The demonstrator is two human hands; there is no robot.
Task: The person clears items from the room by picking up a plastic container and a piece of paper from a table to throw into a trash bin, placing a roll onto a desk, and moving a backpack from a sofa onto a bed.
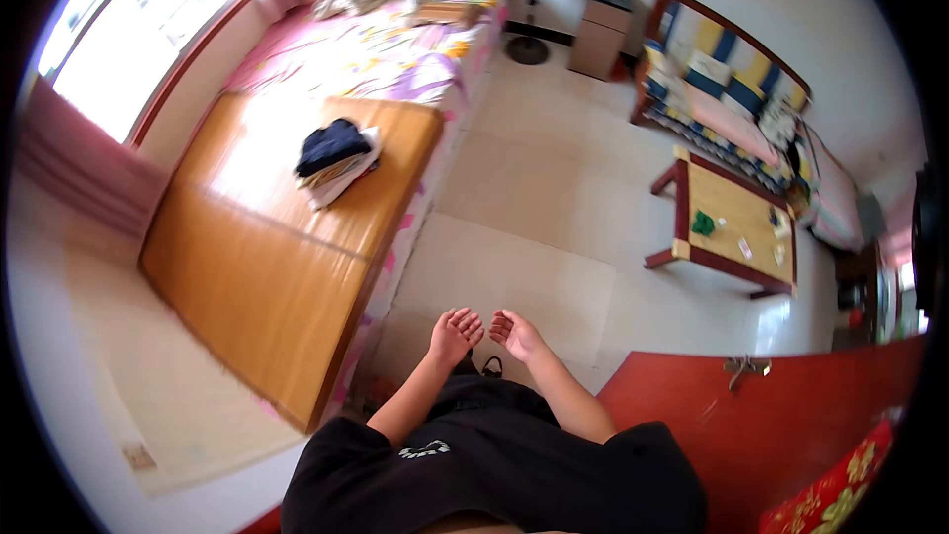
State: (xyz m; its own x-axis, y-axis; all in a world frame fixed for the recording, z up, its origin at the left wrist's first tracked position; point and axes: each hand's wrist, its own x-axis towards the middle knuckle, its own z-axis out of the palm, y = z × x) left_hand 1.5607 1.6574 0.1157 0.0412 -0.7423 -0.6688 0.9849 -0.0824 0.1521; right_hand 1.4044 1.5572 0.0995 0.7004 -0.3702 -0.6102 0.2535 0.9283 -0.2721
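loosely uncurled left hand point(457, 334), likewise right hand point(514, 333), folded clothes point(334, 153) on bed point(326, 54)

On my feed, a coffee table point(727, 198) bears a small green object point(703, 223). Just behind the table I see a wood-framed sofa point(727, 124); farther left, a small cabinet point(598, 40); nearer my camera, a red door point(741, 430).

1. Clothes pile point(334, 158): folded and stacked, dark navy on top, with tan layers showing at its 7 o'clock side and white at 4 o'clock.
2. It lies flat on a glossy brown wooden panel point(282, 287), at 10 o'clock from the view's centre.
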